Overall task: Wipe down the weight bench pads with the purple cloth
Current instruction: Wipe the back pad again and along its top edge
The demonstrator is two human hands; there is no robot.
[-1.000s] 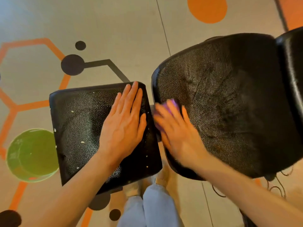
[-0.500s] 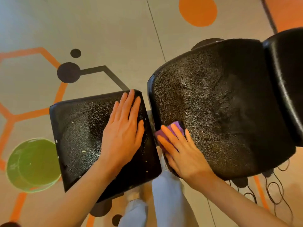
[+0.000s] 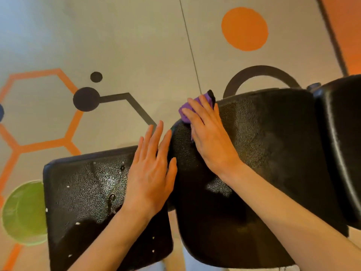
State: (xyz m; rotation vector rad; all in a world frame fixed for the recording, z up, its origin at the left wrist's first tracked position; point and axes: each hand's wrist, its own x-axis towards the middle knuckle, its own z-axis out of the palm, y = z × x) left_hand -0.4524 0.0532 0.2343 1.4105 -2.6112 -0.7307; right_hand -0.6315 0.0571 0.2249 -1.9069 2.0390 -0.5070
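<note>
Looking down from the head camera, closest in are two bare forearms reaching out over a black weight bench. Left hand (image 3: 151, 171) is flat, fingers straight and slightly spread, palm down on the right side of the small seat pad (image 3: 86, 194), with the fingertips reaching past its far edge toward the bigger pad. It isn't holding anything, just resting there. That seat pad has white specks and a few shiny wet-looking spots on its pebbly surface

Right hand (image 3: 209, 133) is on the big back pad (image 3: 273, 153), near its upper left corner, fingers stretched out pretty straight and pressing the purple cloth (image 3: 185, 112) down against the rounded edge of the pad. Cloth is bunched up under the fingers, and purple pokes out to the left and above the fingertips, plus a dark bit at the top. Can't tell what the thumb is doing, it's hidden

Off to the far right there's another black pad (image 3: 340, 133), sitting just beside the back pad. Down at the left on the floor (image 3: 136, 45) is a green bucket (image 3: 23, 214), partly tucked behind the seat pad. Beyond all that the floor is grey with orange hexagon lines, dark dots and a big orange circle (image 3: 244, 28) further out
</note>
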